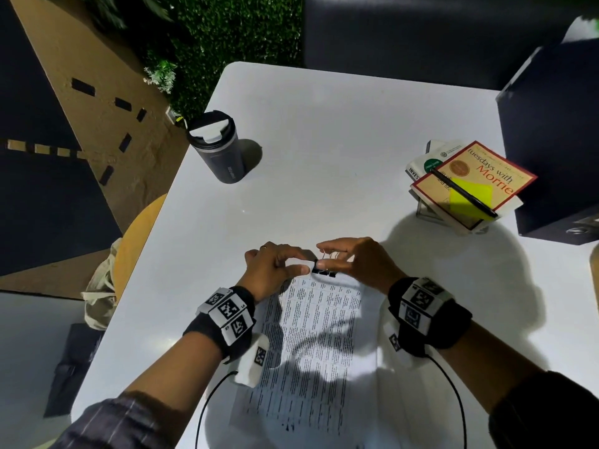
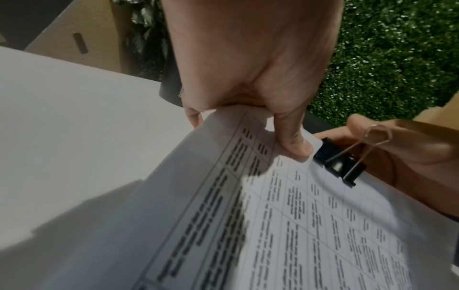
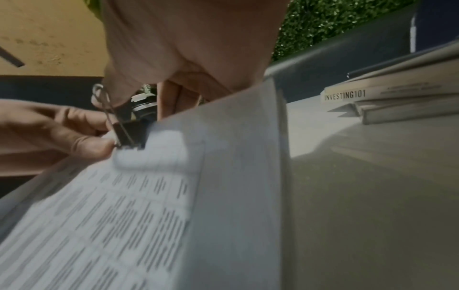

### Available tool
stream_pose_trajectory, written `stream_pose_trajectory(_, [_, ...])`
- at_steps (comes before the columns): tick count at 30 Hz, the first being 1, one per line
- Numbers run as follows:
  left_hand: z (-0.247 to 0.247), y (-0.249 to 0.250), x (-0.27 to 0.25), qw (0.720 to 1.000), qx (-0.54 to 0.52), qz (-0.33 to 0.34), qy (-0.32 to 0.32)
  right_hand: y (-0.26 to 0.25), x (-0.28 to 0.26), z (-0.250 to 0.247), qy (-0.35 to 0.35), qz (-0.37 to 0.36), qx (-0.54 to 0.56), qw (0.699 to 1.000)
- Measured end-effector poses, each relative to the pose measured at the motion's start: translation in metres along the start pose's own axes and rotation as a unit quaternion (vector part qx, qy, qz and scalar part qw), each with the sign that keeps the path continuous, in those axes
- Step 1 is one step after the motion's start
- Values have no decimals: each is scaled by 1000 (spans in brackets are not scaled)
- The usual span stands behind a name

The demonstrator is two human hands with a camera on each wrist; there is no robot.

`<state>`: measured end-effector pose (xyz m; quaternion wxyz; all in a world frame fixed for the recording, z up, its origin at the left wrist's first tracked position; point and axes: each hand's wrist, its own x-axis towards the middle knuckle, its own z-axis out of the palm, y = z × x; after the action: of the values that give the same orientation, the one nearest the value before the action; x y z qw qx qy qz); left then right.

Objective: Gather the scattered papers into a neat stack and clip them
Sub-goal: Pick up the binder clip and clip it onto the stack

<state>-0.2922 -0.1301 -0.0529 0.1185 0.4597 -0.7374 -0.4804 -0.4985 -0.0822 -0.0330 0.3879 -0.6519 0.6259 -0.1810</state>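
A white worktop (image 1: 324,131) fills the head view, with a green hedge wall and dark panels behind it at twelve o'clock. The papers (image 1: 311,345) lie squared in one stack at six o'clock, running toward the person, and their far edge is lifted a little off the surface. The gathering looks done; the step in hand is the clipping.

A black binder clip (image 2: 337,162) sits on that far edge near its middle. The left hand (image 1: 275,270) pinches the sheets just beside the clip, at its nine o'clock, thumb on top and fingers (image 2: 192,117) curled underneath. The right hand (image 1: 353,264) is at the clip's three o'clock, its fingers pinched on the upright wire handles. Whether the clip mouth is fully seated over the paper I cannot tell from these views.

The next move, as I judge it, calls for pushing the clip home to the spine, easing off the handles, then folding them flat, while the left hand keeps the edges flush. A slip in the pinch could fan the sheets or clip them skewed.

Around: a dark travel mug (image 1: 217,147) at ten o'clock, well apart; a pile of books (image 1: 466,183) with a pen (image 1: 463,194) and a yellow sticky note (image 1: 470,197) at two o'clock beside a dark box (image 1: 551,140). Nothing stands between the hands and the stack.
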Motion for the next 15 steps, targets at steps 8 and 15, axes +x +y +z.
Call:
stream_pose_trajectory(8, [4,0,-7,999,-21,31,7,0,-6,7,-165,79,-91,979])
stream_pose_trajectory(15, [2,-3,-4,998,64,5,18,12,-13,-7,-127,147,-148,970])
